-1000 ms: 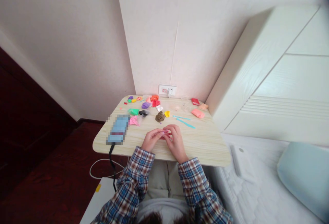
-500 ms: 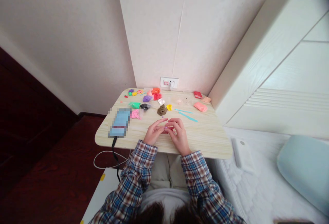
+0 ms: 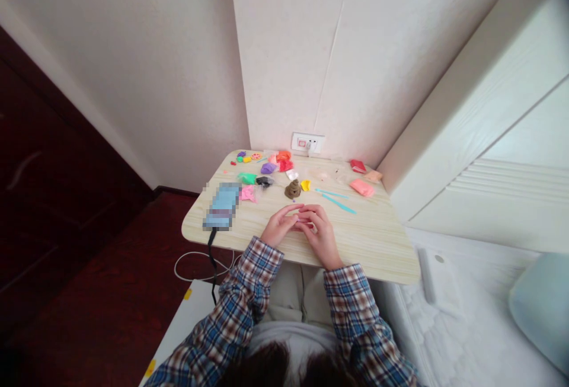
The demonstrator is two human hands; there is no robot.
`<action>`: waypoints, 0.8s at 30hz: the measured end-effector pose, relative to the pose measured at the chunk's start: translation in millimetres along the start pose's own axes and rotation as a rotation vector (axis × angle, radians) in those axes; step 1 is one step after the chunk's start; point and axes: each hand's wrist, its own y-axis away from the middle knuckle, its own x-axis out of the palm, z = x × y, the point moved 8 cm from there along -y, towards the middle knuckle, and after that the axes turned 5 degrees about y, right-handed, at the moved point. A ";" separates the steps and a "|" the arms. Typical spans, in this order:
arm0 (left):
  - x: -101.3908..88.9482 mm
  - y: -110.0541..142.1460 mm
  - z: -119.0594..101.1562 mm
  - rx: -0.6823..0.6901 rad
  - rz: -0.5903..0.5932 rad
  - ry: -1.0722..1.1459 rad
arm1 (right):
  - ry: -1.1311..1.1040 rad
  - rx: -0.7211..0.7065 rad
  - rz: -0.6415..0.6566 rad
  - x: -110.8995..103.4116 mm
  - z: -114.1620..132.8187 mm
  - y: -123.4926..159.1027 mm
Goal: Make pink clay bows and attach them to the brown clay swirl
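Over the front part of the table, my left hand [image 3: 279, 227] and my right hand [image 3: 322, 236] meet at the fingertips. Between them is a tiny purple piece of modelling clay [image 3: 299, 220], mostly covered by the fingers. Both hands are closed on it, thumbs and fingers curved in. Just beyond the fingertips stands a brown coiled clay swirl [image 3: 292, 189], with a tiny purple bit [image 3: 294, 201] at its foot. A yellow clay piece [image 3: 305, 185] lies right beside the swirl. Two light-blue modelling tools [image 3: 338, 204] rest to the right.
Several bags of coloured clay, among them green [image 3: 247, 179], pink [image 3: 248, 193] and coral [image 3: 362, 187], lie around the table [image 3: 377, 250]. A phone-like device [image 3: 223, 205], blurred out, sits at left with a black strap [image 3: 212, 256]. A wall socket [image 3: 308, 143] is behind.
The camera view has turned slightly left, so the table and everything on it appear further right. My hands stay together on the purple clay, with barely any finger movement.
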 end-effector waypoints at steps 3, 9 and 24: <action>-4.2 0.3 -1.7 0.021 -0.030 -0.009 | -0.015 -0.013 0.015 1.1 0.7 0.3; -11.6 1.8 -1.9 0.019 -0.068 -0.047 | -0.011 0.026 -0.060 -5.8 1.1 0.3; -45.9 0.7 3.7 0.014 -0.331 -0.093 | 0.007 0.337 -0.271 -31.4 -37.6 13.3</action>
